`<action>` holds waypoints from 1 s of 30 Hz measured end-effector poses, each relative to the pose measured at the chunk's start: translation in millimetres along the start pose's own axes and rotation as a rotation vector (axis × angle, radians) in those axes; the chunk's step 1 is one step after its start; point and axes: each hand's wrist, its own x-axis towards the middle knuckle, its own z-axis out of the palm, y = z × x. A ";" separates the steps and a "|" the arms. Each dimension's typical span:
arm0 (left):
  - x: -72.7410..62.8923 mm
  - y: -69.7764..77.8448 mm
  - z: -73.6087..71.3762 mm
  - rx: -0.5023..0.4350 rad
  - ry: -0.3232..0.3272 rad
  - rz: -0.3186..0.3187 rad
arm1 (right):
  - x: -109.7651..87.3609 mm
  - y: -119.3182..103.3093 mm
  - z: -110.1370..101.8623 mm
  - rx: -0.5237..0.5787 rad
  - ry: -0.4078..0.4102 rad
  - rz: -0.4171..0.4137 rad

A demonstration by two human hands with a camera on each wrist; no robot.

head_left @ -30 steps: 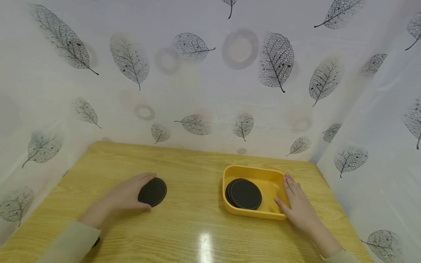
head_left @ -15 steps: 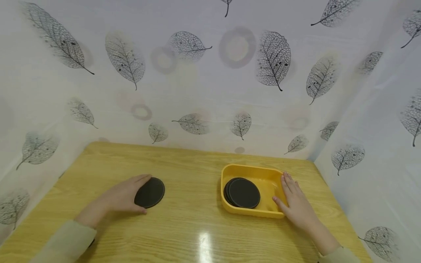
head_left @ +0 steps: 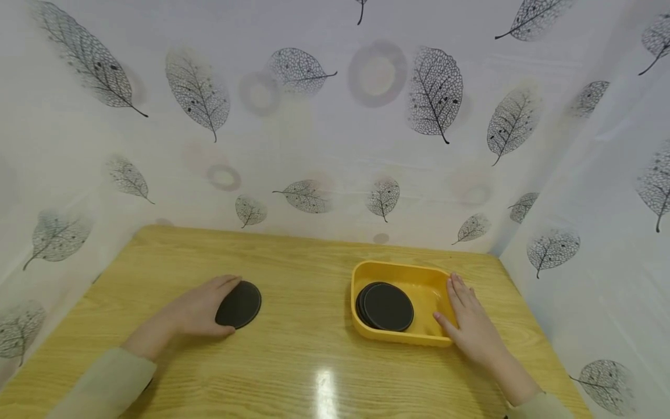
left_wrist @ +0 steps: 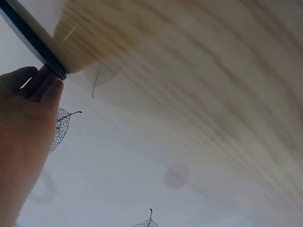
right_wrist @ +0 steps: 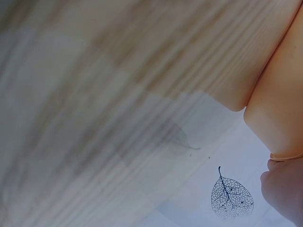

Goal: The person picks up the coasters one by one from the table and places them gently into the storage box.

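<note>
At the left of the table, in the head view, my left hand (head_left: 203, 308) grips a flat round black coaster (head_left: 241, 305) by its edge, fingers on the far side and thumb on the near side. The left wrist view shows that coaster (left_wrist: 33, 35) edge-on, with the fingers beneath its lower end in the picture. A yellow tray (head_left: 403, 337) stands right of centre. Several more black coasters (head_left: 388, 307) lie stacked in its left half. My right hand (head_left: 473, 329) rests on the tray's right rim, fingers straight and thumb over the inside.
The wood-grain table (head_left: 293, 361) ends at the back against a white leaf-print curtain (head_left: 324, 139). A similar sheet (head_left: 591, 192) hangs along the right side. Bright light reflects off the tabletop near its front.
The head view has shifted slightly. My left thumb moves a little off the coaster's near edge, then back against it. Tray, stacked coasters and right hand stay as they were.
</note>
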 end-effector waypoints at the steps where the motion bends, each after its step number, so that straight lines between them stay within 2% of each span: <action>1: 0.5 0.2 -0.1 0.000 -0.002 -0.002 | -0.1 -0.2 -0.2 0.002 -0.002 0.003; 14: 9.8 8.6 0.4 0.068 0.014 0.029 | -0.6 -0.4 -0.1 0.004 0.007 0.002; 20: 22.9 15.6 4.0 0.076 0.048 0.067 | -0.5 -0.1 0.0 0.004 0.010 0.000; 25: 34.3 23.6 7.1 0.056 0.038 0.087 | -0.2 1.1 0.9 -0.005 0.000 0.005; 30: 47.8 37.9 5.1 0.025 0.034 0.127 | 0.3 1.3 0.1 -0.007 0.008 -0.003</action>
